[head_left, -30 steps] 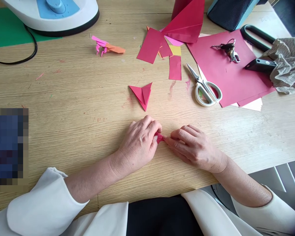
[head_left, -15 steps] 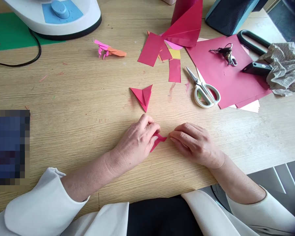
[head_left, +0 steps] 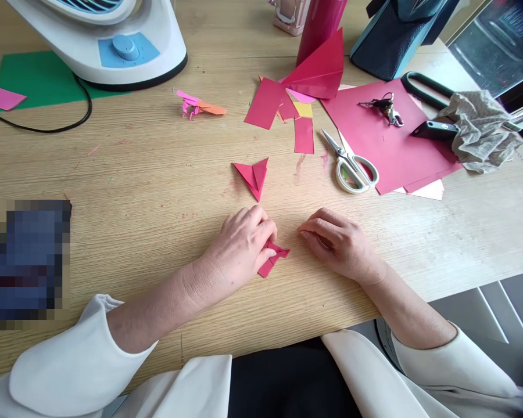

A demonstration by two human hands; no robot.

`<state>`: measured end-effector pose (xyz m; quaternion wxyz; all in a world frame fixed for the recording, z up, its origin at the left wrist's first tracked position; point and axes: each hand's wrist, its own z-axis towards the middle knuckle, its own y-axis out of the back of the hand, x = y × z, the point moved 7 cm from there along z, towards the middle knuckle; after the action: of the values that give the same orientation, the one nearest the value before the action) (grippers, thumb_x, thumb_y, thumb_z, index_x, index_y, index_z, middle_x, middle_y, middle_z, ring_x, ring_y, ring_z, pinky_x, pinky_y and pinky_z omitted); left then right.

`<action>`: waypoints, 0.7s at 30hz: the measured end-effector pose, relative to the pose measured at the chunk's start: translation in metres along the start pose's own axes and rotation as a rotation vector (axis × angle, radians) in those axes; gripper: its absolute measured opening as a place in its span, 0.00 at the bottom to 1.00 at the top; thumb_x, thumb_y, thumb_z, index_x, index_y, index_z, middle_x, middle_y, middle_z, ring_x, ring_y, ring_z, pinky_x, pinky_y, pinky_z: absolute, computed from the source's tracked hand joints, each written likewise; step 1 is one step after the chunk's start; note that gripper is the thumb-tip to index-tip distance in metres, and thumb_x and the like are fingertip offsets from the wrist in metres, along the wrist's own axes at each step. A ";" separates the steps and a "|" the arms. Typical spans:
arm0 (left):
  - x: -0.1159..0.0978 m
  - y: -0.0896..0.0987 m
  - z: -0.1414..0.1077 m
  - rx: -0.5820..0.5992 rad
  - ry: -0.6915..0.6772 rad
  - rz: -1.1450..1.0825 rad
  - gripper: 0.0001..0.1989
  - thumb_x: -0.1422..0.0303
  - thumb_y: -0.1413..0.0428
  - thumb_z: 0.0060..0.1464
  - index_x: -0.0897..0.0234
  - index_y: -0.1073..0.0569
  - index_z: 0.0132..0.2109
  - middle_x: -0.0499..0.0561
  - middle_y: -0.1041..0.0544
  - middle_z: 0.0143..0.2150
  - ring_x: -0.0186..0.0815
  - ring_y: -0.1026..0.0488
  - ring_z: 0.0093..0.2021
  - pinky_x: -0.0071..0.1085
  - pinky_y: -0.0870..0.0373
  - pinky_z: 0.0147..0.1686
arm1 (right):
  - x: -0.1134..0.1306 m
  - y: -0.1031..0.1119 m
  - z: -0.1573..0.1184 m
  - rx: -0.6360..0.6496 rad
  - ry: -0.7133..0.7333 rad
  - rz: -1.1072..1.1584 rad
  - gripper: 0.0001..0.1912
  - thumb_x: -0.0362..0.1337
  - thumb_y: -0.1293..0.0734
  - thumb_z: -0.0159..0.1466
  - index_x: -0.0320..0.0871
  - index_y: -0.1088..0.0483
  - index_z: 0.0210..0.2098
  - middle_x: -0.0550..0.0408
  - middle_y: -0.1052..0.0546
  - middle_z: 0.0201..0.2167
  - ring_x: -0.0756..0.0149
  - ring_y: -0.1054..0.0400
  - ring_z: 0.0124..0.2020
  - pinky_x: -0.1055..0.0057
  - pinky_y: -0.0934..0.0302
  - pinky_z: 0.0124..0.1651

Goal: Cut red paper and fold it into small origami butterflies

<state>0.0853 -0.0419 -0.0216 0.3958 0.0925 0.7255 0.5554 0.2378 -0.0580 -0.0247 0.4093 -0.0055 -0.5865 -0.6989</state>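
Observation:
A small folded piece of red paper [head_left: 269,266] lies close to the front of the table, partly covered by my left hand [head_left: 242,247]. The left thumb and fingers pinch its upper part, while a pointed tip sticks out to the right. My right hand [head_left: 342,244] is just right of that tip, apart from the paper. Its thumb and index finger are pressed together, with nothing visible between them. Beyond my left hand sits a second folded red paper [head_left: 253,177], V-shaped at the top and pointed towards me.
White-handled scissors [head_left: 351,165] lie right of centre, by red sheets [head_left: 386,151] with keys [head_left: 387,107] on top. Red paper scraps [head_left: 265,104] and a pink-and-orange folded figure [head_left: 200,106] are farther back. A white appliance [head_left: 157,64] stands at back left, a blurred dark object [head_left: 30,255] at left.
The view has tilted up and shifted left. My right hand has drawn slightly away from the paper's tip, and more of the folded paper shows under my left hand.

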 end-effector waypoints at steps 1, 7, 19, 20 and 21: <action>-0.001 0.000 -0.001 0.010 -0.002 0.021 0.04 0.72 0.42 0.60 0.64 0.29 0.36 0.54 0.31 0.44 0.42 0.31 0.47 0.38 0.33 0.47 | -0.001 0.000 0.000 -0.003 -0.006 0.004 0.06 0.30 0.37 0.68 0.43 0.28 0.39 0.52 0.28 0.34 0.66 0.32 0.32 0.69 0.38 0.35; -0.002 0.003 -0.005 0.012 -0.023 0.033 0.07 0.69 0.39 0.57 0.64 0.29 0.41 0.53 0.30 0.45 0.41 0.31 0.46 0.38 0.35 0.47 | -0.002 -0.001 -0.001 -0.018 -0.010 0.005 0.06 0.31 0.37 0.69 0.43 0.28 0.38 0.52 0.28 0.34 0.66 0.33 0.32 0.69 0.39 0.35; -0.002 -0.002 -0.011 0.090 0.016 -0.056 0.03 0.74 0.44 0.57 0.63 0.30 0.35 0.48 0.23 0.34 0.37 0.26 0.35 0.35 0.35 0.41 | -0.004 0.000 0.002 -0.024 -0.058 0.128 0.08 0.33 0.37 0.69 0.42 0.26 0.38 0.51 0.26 0.33 0.67 0.33 0.32 0.68 0.39 0.35; 0.002 0.002 -0.010 0.056 0.041 -0.133 0.04 0.74 0.44 0.56 0.62 0.29 0.33 0.47 0.23 0.31 0.36 0.27 0.33 0.33 0.35 0.38 | -0.006 0.002 0.004 -0.030 -0.114 0.190 0.09 0.35 0.37 0.69 0.42 0.26 0.37 0.52 0.26 0.33 0.67 0.33 0.31 0.68 0.39 0.35; 0.006 0.007 -0.007 0.013 0.071 -0.220 0.05 0.73 0.43 0.55 0.62 0.29 0.32 0.46 0.23 0.29 0.34 0.27 0.30 0.31 0.36 0.35 | -0.009 0.004 0.007 -0.032 -0.183 0.270 0.09 0.37 0.37 0.69 0.41 0.25 0.38 0.52 0.25 0.33 0.67 0.33 0.31 0.69 0.39 0.34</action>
<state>0.0739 -0.0412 -0.0182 0.4280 -0.0048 0.7483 0.5068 0.2431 -0.0473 -0.0234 0.4442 -0.1544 -0.6041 -0.6434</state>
